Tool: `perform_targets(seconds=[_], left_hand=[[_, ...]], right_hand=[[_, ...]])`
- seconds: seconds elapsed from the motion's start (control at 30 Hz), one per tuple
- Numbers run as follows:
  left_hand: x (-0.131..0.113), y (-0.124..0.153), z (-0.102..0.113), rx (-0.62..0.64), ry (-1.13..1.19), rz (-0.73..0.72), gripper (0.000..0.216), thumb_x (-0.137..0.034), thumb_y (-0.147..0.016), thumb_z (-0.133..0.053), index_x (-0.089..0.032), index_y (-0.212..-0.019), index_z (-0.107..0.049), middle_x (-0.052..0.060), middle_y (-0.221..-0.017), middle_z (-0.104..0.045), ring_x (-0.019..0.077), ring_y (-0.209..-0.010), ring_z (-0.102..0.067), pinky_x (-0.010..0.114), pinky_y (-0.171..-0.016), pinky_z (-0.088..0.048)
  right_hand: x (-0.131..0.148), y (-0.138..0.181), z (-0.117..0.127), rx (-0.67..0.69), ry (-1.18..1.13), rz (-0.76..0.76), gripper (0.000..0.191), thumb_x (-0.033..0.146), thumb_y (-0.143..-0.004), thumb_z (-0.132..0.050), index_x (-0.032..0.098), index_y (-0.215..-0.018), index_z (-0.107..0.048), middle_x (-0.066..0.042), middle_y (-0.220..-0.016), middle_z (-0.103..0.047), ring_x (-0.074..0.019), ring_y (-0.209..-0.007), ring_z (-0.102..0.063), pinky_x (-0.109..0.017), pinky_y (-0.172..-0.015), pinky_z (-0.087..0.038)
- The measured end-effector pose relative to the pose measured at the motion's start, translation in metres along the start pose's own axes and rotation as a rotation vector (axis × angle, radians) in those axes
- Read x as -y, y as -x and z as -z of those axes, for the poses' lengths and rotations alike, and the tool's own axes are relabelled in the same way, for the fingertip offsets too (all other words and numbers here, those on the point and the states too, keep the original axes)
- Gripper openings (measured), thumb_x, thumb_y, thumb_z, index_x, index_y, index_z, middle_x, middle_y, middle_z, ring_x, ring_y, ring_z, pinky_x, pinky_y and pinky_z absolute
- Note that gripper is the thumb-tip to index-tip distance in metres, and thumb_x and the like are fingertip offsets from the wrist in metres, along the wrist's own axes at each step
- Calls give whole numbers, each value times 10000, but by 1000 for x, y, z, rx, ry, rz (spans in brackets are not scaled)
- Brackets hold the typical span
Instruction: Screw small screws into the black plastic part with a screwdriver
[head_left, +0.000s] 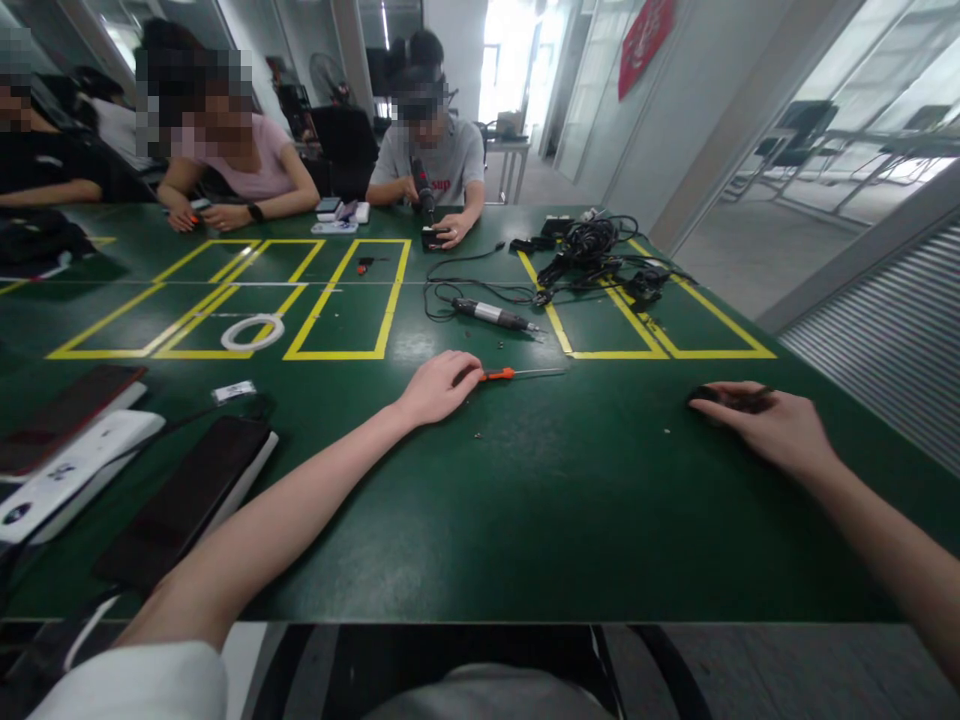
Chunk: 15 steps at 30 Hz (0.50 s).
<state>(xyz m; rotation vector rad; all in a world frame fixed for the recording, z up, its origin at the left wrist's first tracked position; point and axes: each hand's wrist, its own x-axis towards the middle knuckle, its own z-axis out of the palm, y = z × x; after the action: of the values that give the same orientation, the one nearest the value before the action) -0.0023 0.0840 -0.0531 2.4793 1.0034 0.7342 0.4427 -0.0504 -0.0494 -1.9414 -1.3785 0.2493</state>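
My left hand (pixel 441 388) lies on the table with its fingers closed over the handle of a screwdriver (pixel 501 375). The orange front of the handle and a thin metal shaft stick out to the right. Farther right, my right hand (pixel 784 425) is closed around a small black object (pixel 702 396). Fingers cover most of that object, so its kind is unclear. Beyond my left hand lies a silver and black electric screwdriver (pixel 491 315) with its cable. Several tiny screw-like bits are scattered nearby, one of them a small bit (pixel 478 436) in front of my left hand.
Tangled black cables (pixel 592 245) are heaped at the back right. At left lie a dark phone (pixel 191 495), a white power bank (pixel 75 470) and a white ring (pixel 252 332). Yellow tape (pixel 337 355) marks the green table (pixel 525 540). A person (pixel 435 165) opposite holds a power driver.
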Motion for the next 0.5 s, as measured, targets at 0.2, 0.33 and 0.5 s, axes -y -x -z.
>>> perform_targets(seconds=[0.2, 0.33, 0.5], left_hand=[[5, 0, -2, 0, -4, 5, 226, -320, -1007, -504, -196, -1084, -677, 93, -1108, -731, 269, -1076, -665, 452, -986, -525], [11, -2, -3, 1, 42, 13, 188, -239, -971, -537, -207, -1082, -686, 74, -1098, -736, 248, -1049, -672, 431, -968, -536], [14, -5, -3, -7, 129, 36, 182, -238, -960, -565, -198, -1078, -698, 69, -1079, -744, 234, -1010, -682, 421, -955, -544]], right_hand=[[-54, 9, 46, -195, 50, -46, 301, 542, -711, -856, 322, -642, -663, -68, -564, -640, -225, -441, -577, -368, -350, -368], [-57, 21, 52, -282, 36, -30, 229, 545, -774, -804, 355, -715, -690, -45, -583, -626, -263, -486, -601, -392, -367, -375], [1, 34, 49, -664, 183, 216, 236, 483, -952, -605, 426, -1143, -732, -101, -796, -644, -464, -926, -667, -617, -674, -490]])
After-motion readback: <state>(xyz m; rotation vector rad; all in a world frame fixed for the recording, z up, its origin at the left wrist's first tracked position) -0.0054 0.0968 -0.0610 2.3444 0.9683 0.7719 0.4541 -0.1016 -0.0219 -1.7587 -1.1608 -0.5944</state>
